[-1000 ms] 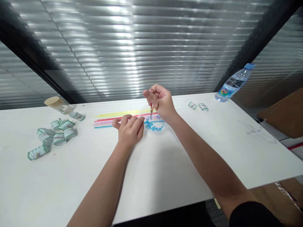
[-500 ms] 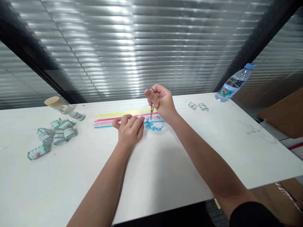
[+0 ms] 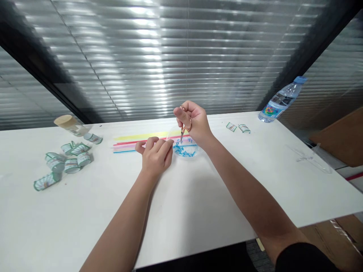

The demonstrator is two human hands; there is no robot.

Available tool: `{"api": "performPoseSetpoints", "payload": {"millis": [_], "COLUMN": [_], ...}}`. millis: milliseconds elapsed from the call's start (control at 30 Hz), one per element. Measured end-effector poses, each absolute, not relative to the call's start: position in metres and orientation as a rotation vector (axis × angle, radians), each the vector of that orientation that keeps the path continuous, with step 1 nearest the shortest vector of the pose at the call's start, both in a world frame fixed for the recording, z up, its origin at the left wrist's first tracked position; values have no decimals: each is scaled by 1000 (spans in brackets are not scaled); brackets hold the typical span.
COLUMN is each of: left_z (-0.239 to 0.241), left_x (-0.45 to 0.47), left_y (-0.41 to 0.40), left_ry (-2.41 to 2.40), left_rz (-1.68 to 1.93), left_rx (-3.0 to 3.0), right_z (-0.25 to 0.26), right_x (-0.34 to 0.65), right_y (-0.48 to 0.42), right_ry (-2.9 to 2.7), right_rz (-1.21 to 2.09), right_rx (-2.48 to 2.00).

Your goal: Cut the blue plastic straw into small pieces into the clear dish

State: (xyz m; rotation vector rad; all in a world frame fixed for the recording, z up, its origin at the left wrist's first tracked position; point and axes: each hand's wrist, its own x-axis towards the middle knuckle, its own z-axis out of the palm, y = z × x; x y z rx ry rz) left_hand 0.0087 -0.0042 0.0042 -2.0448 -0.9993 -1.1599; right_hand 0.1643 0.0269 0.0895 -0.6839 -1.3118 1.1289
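Note:
My right hand is closed on small gold-handled scissors, blades pointing down over a clear shallow dish that holds several short blue straw pieces. My left hand rests on the white table just left of the dish, fingers curled and pinched; whether it holds a blue straw piece is hidden. Behind both hands lies a row of long coloured straws, yellow, red, pink and blue.
Several rolled green-and-white labels lie at the left, beside a tipped jar with a tan lid. Two more labels and a lying water bottle sit at the right. A clear plastic piece lies near the right edge.

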Motion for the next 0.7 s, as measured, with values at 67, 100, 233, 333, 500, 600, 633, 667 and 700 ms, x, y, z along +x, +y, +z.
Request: {"api": "performPoseSetpoints", "payload": {"millis": [67, 100, 233, 333, 500, 600, 633, 667, 700], "left_z": [4, 4, 4, 5, 5, 4, 3, 3, 2], "left_x": [9, 9, 8, 9, 9, 8, 8, 8, 8], "left_y": [-4, -4, -4, -4, -5, -4, -4, -4, -4], "left_ry": [-994, -998, -1027, -1022, -1002, -1011, -1015, -1021, -1030], "left_rz": [-1164, -1168, -1179, -1165, -1140, -1155, -1161, -1166, -1167], "left_rx": [-2046, -2051, -2075, -2061, -2040, -2050, -2057, -2066, -2073], "right_z": [89, 89, 90, 90, 89, 89, 89, 89, 88], "right_x": [165, 165, 166, 166, 164, 164, 164, 164, 164], "right_y": [27, 27, 26, 27, 28, 28, 28, 28, 28], "right_ry": [-1321, -1326, -1347, -1341, -1303, -1298, -1297, -1294, -1292], "right_rz": [1134, 1138, 1151, 1148, 1150, 1148, 1146, 1142, 1138], "right_rx": [-676, -672, -663, -669, -677, -679, -678, -679, -683]}}
